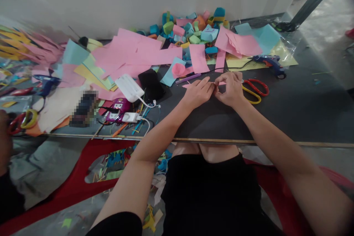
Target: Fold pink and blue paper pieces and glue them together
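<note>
My left hand rests low over the table, its fingers pressed together at a small pink paper piece. Right beside it, my right hand pinches at the same spot with thumb and forefinger, the fingertips of both hands meeting. Most of the paper is hidden beneath the fingers. Just right of my right hand lie scissors with one red and one yellow handle loop. Behind my left hand are a purple pen-like stick and a rolled pink paper flower.
Pink paper sheets and a heap of folded coloured pieces line the wall. A glue gun lies right, another glue gun left. A white power bank and purple socket trail cables. Another person's hand shows left.
</note>
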Action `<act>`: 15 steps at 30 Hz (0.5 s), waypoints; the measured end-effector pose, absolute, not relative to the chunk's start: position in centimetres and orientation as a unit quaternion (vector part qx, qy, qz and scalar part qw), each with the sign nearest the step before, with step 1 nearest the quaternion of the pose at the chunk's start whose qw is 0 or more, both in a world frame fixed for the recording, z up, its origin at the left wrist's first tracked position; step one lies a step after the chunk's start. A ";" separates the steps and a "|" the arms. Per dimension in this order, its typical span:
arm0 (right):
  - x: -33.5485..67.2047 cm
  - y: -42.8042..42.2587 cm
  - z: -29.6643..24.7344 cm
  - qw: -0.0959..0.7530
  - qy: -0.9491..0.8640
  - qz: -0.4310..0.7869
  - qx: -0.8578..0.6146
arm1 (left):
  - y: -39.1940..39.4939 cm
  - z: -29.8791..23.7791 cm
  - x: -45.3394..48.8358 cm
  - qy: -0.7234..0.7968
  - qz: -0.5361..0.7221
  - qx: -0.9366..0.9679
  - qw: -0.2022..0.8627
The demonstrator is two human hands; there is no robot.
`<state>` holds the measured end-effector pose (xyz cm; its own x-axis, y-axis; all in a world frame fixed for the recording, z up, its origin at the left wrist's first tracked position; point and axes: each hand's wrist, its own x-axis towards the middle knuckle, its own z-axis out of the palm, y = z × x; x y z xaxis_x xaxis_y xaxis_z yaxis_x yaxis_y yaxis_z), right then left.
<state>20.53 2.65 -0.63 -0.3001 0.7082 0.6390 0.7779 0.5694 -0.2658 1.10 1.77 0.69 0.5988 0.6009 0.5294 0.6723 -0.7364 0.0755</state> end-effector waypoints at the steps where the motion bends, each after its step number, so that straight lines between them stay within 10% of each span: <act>1: 20.5 2.6 -0.6 0.368 -0.806 -0.049 -0.461 | 1.8 0.6 1.1 -0.358 -0.270 -0.891 0.067; 15: 21.6 3.1 -0.2 0.352 -0.805 -0.040 -0.475 | 1.9 1.0 0.5 -0.366 -0.297 -0.879 0.065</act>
<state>21.59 3.11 -0.24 -0.2999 0.7368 0.6060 0.7939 0.5450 -0.2698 0.51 1.89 1.00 0.5550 0.6052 0.5707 0.6827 -0.7233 0.1032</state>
